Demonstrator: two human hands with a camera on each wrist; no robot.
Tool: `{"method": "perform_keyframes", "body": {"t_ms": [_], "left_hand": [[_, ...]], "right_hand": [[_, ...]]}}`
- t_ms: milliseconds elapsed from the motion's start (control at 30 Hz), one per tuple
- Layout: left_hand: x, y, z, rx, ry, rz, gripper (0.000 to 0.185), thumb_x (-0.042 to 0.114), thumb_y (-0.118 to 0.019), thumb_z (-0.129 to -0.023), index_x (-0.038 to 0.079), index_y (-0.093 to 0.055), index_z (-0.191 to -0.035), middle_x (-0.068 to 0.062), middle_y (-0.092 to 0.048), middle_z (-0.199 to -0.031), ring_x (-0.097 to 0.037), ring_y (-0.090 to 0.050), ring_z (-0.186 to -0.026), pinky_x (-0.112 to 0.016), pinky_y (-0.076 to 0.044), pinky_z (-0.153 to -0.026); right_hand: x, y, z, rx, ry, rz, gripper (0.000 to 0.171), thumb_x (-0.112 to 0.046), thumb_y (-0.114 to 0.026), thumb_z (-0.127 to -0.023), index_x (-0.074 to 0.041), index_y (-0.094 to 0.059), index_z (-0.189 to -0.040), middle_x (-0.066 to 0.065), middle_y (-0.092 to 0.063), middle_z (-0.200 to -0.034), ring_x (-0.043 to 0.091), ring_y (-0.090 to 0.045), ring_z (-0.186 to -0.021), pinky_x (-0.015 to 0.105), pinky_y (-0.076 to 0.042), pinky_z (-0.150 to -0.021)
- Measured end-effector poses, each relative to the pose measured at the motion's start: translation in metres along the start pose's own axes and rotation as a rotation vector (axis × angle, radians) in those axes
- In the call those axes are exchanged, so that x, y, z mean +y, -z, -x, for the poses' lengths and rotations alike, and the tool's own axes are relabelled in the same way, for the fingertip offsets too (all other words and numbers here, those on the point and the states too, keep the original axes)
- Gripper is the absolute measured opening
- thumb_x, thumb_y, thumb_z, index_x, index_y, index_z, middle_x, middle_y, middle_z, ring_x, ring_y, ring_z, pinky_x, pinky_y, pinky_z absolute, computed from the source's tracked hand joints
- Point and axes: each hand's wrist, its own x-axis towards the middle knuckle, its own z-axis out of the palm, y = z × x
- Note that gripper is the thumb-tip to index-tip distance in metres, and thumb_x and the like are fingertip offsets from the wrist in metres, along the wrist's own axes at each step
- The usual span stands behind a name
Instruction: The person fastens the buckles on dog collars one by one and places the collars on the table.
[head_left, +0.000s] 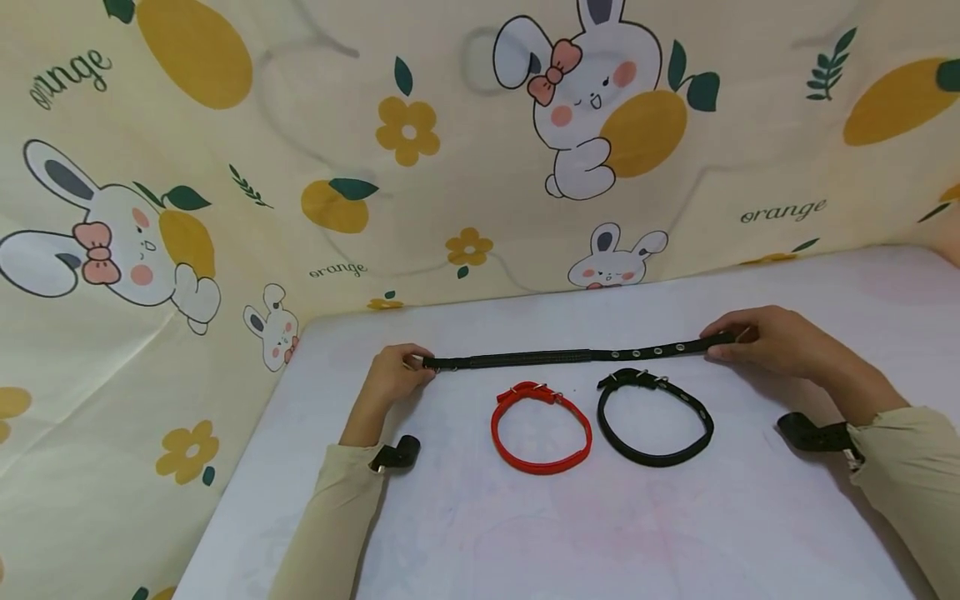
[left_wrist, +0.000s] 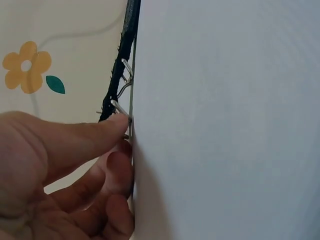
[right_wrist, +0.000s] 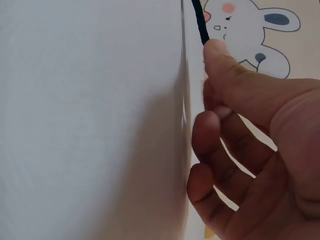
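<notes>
A black collar is stretched out straight from side to side, its metal-ringed holes toward the right end. My left hand pinches its left end between thumb and fingers; in the left wrist view the metal buckle shows at the thumb tip. At the other end, my right hand pinches the strap's tip, which its fingers partly hide. Nearer to me lie two collars fastened into loops: a red collar and, to its right, a second black collar.
Everything lies on a white table. Behind it and on the left hangs a cream cloth printed with rabbits and oranges. Black wrist straps with small cameras, such as the left camera, sit at both cuffs.
</notes>
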Motion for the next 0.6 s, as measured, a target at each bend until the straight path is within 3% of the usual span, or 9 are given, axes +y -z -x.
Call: {"method": "perform_keyframes", "body": {"t_ms": [133, 267, 367, 467, 533, 600], "left_hand": [[0.0, 0.003, 0.0, -0.019, 0.057, 0.052, 0.029, 0.017, -0.077, -0.086, 0.009, -0.072, -0.114, -0.013, -0.07, -0.101, -0.025, -0.061, -0.092, -0.029, -0.047, -0.074], [-0.002, 0.008, 0.0, -0.046, 0.104, 0.185, 0.034, 0.016, -0.077, -0.087, 0.006, -0.069, -0.119, -0.016, -0.068, -0.111, -0.022, -0.061, -0.093, -0.029, -0.05, -0.076], [-0.002, 0.011, 0.0, -0.07, 0.088, 0.308, 0.036, 0.014, -0.075, -0.089, 0.004, -0.066, -0.123, -0.014, -0.069, -0.11, -0.015, -0.064, -0.085, -0.027, -0.052, -0.074], [0.0, 0.014, 0.001, -0.074, 0.056, 0.446, 0.037, 0.012, -0.073, -0.091, 0.001, -0.064, -0.125, -0.006, -0.072, -0.099, -0.012, -0.067, -0.081, -0.026, -0.055, -0.077], [0.003, 0.016, 0.002, -0.065, 0.045, 0.553, 0.038, 0.01, -0.072, -0.091, -0.001, -0.063, -0.126, 0.002, -0.071, -0.091, -0.012, -0.069, -0.083, -0.026, -0.056, -0.081], [0.006, 0.018, 0.003, -0.062, 0.029, 0.666, 0.041, 0.007, -0.07, -0.092, -0.005, -0.059, -0.13, 0.008, -0.068, -0.087, -0.01, -0.069, -0.084, -0.025, -0.056, -0.084]], "right_hand": [[-0.004, 0.004, 0.003, 0.029, 0.001, -0.028, 0.04, -0.039, -0.072, -0.091, -0.014, -0.069, -0.122, 0.01, -0.069, -0.105, 0.025, -0.058, -0.093, 0.03, -0.042, -0.073], [-0.01, 0.007, 0.006, 0.064, 0.009, -0.054, 0.039, -0.038, -0.069, -0.093, -0.013, -0.068, -0.123, 0.013, -0.071, -0.108, 0.032, -0.061, -0.1, 0.033, -0.043, -0.074], [-0.014, 0.01, 0.008, 0.089, 0.006, -0.072, 0.042, -0.041, -0.067, -0.094, -0.012, -0.066, -0.125, 0.015, -0.071, -0.11, 0.037, -0.061, -0.107, 0.036, -0.042, -0.078], [-0.017, 0.013, 0.008, 0.116, 0.007, -0.113, 0.045, -0.042, -0.066, -0.095, -0.011, -0.064, -0.126, 0.016, -0.07, -0.111, 0.038, -0.06, -0.11, 0.04, -0.043, -0.08], [-0.02, 0.015, 0.008, 0.148, 0.004, -0.134, 0.045, -0.044, -0.066, -0.095, -0.011, -0.064, -0.126, 0.014, -0.07, -0.111, 0.034, -0.06, -0.109, 0.039, -0.045, -0.081], [-0.023, 0.017, 0.008, 0.188, 0.005, -0.162, 0.045, -0.044, -0.066, -0.094, -0.011, -0.065, -0.125, 0.009, -0.071, -0.108, 0.022, -0.062, -0.104, 0.033, -0.047, -0.078]]}}
